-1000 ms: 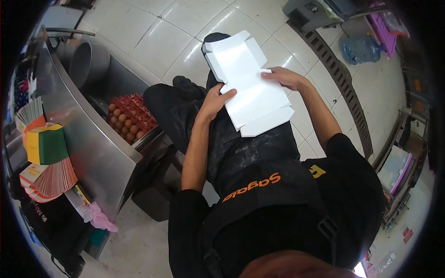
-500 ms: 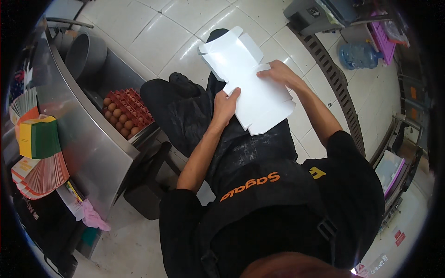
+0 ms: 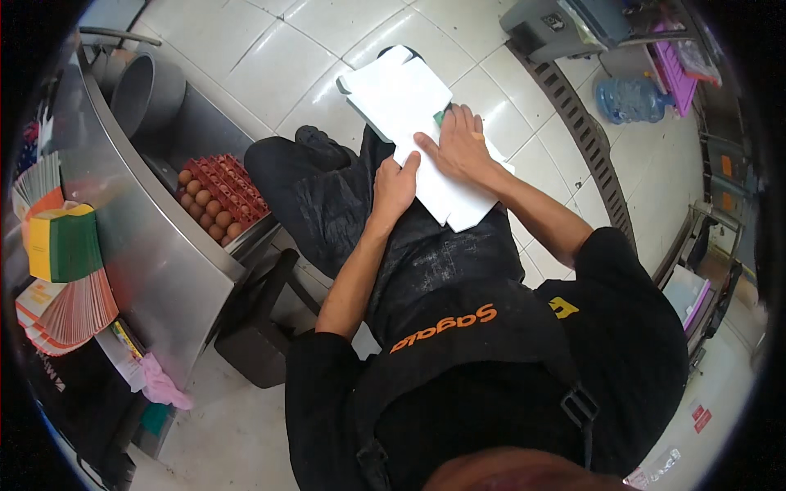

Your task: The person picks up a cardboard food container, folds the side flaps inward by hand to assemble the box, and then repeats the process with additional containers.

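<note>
All around the flat white carton [image 3: 401, 90] spreads a floor of pale tiles [image 3: 237, 49], and to the carton's left runs a stainless steel table [image 3: 172, 270]. Right of the carton, a long slotted drain cover [image 3: 585, 123] curves past. The carton itself, opened out into joined panels with flaps along the edges, lies over the person's dark trousers [image 3: 303, 192]. Well to its left are a wide grey pot [image 3: 151, 94] and, lower down, red egg trays [image 3: 237, 184]; well to its right sits a clear blue bottle [image 3: 630, 100]. The right hand [image 3: 461, 151] lies palm down on the carton's right part, its four long fingers close together and the thumb spread away from them. At the carton's left edge, the left hand [image 3: 395, 190] is clamped on it, thumb on the white face, the other fingers mostly hidden. Brown eggs [image 3: 205, 200] line the trays' side, left of the carton. Smallest, a green patch [image 3: 440, 119] shows at the carton's right edge, just beside the right fingertips.
</note>
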### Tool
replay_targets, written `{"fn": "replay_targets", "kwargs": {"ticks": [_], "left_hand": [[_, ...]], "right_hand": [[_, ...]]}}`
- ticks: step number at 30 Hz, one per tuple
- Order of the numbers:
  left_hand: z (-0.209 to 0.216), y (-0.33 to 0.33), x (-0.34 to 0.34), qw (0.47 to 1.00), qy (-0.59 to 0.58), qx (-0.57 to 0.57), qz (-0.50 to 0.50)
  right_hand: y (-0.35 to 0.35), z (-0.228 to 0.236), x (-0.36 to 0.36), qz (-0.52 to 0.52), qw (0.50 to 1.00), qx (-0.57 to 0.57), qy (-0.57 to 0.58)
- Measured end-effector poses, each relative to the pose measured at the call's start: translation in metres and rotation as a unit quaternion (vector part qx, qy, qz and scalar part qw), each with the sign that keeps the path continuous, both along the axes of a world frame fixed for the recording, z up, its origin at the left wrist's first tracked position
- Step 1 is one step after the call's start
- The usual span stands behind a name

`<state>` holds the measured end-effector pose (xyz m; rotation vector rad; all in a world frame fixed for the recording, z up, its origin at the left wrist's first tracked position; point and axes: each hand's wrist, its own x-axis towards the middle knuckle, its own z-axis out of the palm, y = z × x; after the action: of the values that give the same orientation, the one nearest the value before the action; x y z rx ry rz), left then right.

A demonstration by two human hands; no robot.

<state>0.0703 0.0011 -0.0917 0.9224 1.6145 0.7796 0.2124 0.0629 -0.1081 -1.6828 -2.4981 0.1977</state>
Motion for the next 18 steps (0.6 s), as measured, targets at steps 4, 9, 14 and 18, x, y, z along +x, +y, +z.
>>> {"fn": "replay_targets", "kwargs": {"ticks": [4, 9, 14, 18], "left_hand": [[0.003, 0.010, -0.013, 0.995, 0.074, -0.041, -0.047], [0.020, 0.040, -0.030, 0.959, 0.254, -0.063, -0.105], [0.024, 0.066, -0.024, 0.896, 0.379, -0.042, -0.227], [0.026, 0.077, -0.013, 0.842, 0.439, -0.049, -0.310]], "right_hand": [[0.014, 0.020, 0.012, 0.004, 0.995, -0.100, 0.000], [0.022, 0.044, 0.024, 0.039, 0.989, -0.142, 0.033], [0.009, 0.052, 0.025, 0.045, 0.988, -0.135, 0.058], [0.005, 0.052, 0.032, 0.021, 0.989, -0.119, 0.090]]}}
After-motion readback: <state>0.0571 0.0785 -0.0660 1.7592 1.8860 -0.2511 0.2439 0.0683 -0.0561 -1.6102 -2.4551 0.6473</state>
